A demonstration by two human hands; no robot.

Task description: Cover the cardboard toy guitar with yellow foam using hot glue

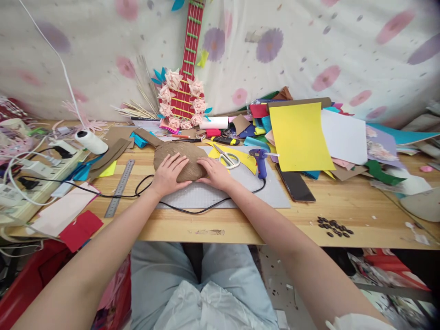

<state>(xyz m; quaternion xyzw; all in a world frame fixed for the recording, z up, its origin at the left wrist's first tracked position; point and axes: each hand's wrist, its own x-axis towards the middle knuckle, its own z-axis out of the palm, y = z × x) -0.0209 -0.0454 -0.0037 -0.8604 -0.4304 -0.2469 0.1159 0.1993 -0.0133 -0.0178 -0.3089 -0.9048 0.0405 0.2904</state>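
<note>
A brown crepe-paper-wrapped instrument shape (pixel 182 159), with a rounded body and a short neck pointing to the upper left, is between my hands over the grey cutting mat (pixel 220 199). My left hand (pixel 171 173) holds its lower left side, fingers across the paper and thumb along the near edge. On the right side, my right hand (pixel 216 173) is closed round the rim, its thumb under the near edge. White-handled scissors (pixel 228 159) lie beyond my right hand on a yellow paper piece (pixel 245 158). A blue glue gun (pixel 260 163) rests right of them.
A black cord (pixel 192 212) loops across the mat's front. Left are a steel ruler (pixel 120 188), a thread spool (pixel 91 142) and a power strip (pixel 51 178). A phone (pixel 295 183), black oval beads (pixel 335 226) and yellow paper (pixel 300 137) lie right. A red flower-trimmed instrument (pixel 184 98) stands behind.
</note>
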